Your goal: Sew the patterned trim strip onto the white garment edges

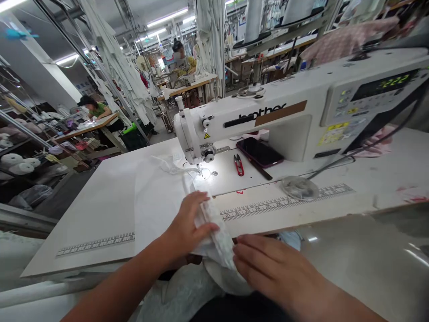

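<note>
A length of white fabric (157, 192) lies on the sewing table and runs from under the needle of the sewing machine (197, 129) down over the front edge. My left hand (187, 221) is closed on its folded strip, thumb and fingers on either side, a little in front of the needle. Farther down, my right hand (278, 264) has its fingers pressed together at the strip's right edge; the thumb is hidden. The lower part of the fabric hangs bunched over my lap. A lamp lights the needle area.
Red thread snips (238, 165), a dark phone (259, 152) and a dark flat strip (261, 170) lie under the machine arm. A clear round dish (300, 188) sits by the printed ruler (258, 208). Other people work at machines behind.
</note>
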Available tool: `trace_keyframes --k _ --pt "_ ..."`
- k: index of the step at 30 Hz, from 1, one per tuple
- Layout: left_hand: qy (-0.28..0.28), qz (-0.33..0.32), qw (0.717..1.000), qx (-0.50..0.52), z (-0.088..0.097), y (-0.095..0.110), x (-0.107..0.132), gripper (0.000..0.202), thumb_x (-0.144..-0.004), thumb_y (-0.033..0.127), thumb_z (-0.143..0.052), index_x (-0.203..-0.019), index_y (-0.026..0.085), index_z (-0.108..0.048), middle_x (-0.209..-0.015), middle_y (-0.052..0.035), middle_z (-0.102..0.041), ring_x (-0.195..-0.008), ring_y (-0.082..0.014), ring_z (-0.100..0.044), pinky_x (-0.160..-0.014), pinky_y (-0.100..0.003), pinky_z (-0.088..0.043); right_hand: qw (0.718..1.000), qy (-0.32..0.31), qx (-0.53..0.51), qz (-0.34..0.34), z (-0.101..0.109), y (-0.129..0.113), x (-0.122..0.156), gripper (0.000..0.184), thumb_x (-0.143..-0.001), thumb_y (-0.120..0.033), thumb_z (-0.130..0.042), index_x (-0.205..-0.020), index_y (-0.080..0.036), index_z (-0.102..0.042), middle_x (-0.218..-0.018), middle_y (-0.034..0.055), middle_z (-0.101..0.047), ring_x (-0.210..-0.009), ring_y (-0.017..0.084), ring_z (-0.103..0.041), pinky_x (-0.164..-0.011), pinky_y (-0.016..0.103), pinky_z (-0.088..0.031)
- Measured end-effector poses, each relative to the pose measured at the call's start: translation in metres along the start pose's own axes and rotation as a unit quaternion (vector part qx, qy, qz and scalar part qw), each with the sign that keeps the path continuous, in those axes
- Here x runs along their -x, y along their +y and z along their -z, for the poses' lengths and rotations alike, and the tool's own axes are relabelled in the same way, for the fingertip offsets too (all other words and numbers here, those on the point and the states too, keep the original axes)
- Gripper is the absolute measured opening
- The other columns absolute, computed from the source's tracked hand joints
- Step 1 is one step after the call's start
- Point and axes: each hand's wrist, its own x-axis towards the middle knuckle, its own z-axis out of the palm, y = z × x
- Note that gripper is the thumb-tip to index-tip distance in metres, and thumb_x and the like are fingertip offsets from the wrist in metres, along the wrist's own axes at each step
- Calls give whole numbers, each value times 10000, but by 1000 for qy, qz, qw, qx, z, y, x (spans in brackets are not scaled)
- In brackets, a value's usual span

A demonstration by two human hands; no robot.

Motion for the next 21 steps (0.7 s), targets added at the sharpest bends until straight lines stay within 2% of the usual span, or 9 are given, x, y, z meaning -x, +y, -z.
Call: trace_keyframes --k 1,3,6,9,11,14,17,19,21 --pt "-3 30 998 -63 4 -10 1 601 -870 435 -603 -1360 177 -370 -1502 -188 -327 -1436 -323 -198 -1137 -610 -150 1000 -5 2 8 -4 -1 3 318 -996 -114 -343 -1039 -159 -655 -1125 44 -672 -1137 222 -527 -930 370 -459" --pt "-53 81 981 -166 21 -35 0 608 -921 455 -505 -1429 181 -316 -1544 -170 -265 -1457 -327 -125 -1132 -650 -69 1000 -17 -12 8 -17 -4 6 312 -996 -142 -348 -1019 -159 -659 -1124 44 -673 -1147 231 -520 -975 389 -426" --pt "-121 66 962 -234 55 -73 -1 578 -947 473 -432 -1453 216 -319 -1549 -115 -278 -1455 -270 -173 -1172 -558 -105 999 -31 -24 7 -37 -12 -2 254 -970 -174 -409 -1005 -149 -659 -1012 59 -688 -1053 228 -557 -946 380 -435" --pt "-98 64 960 -255 75 -96 -1 516 -968 439 -381 -1435 218 -361 -1533 -97 -321 -1442 -234 -230 -1181 -495 -167 999 -40 -12 15 -51 -20 -22 216 -939 -164 -449 -956 -142 -663 -929 54 -687 -946 212 -575 -901 356 -445" --pt "-52 78 959 -266 71 -94 -5 456 -968 386 -387 -1377 190 -432 -1494 -111 -393 -1416 -251 -296 -1166 -520 -199 1000 -27 -4 15 -52 -23 -32 241 -943 -161 -427 -899 -149 -664 -888 46 -684 -903 202 -574 -879 347 -441" --pt "11 34 968 -248 45 -70 -23 301 -958 245 -364 -1173 152 -554 -1349 -124 -552 -1302 -234 -463 -1142 -498 -278 999 15 21 22 -43 -24 -37 335 -960 -123 -355 -834 -169 -662 -836 36 -675 -857 190 -562 -854 349 -427" --pt "12 -17 977 -213 16 -41 -49 213 -941 173 -351 -1006 164 -554 -1153 -107 -650 -1112 -189 -589 -1112 -427 -351 998 -8 51 22 -27 -24 -39 351 -958 -100 -342 -855 -186 -667 -872 34 -679 -845 191 -545 -858 375 -417" --pt "4 -12 977 -213 6 -31 -63 169 -929 164 -370 -945 170 -538 -1027 -93 -673 -1015 -199 -621 -1107 -465 -346 997 -35 65 21 -18 -25 -44 319 -950 -108 -373 -876 -203 -668 -906 32 -685 -855 196 -538 -861 381 -424" --pt "3 2 976 -219 3 -33 -69 141 -914 151 -391 -942 162 -528 -1036 -112 -667 -1046 -232 -615 -1098 -529 -331 995 -59 76 24 -13 -28 -51 291 -940 -108 -402 -873 -212 -666 -881 31 -680 -845 196 -531 -847 372 -439"
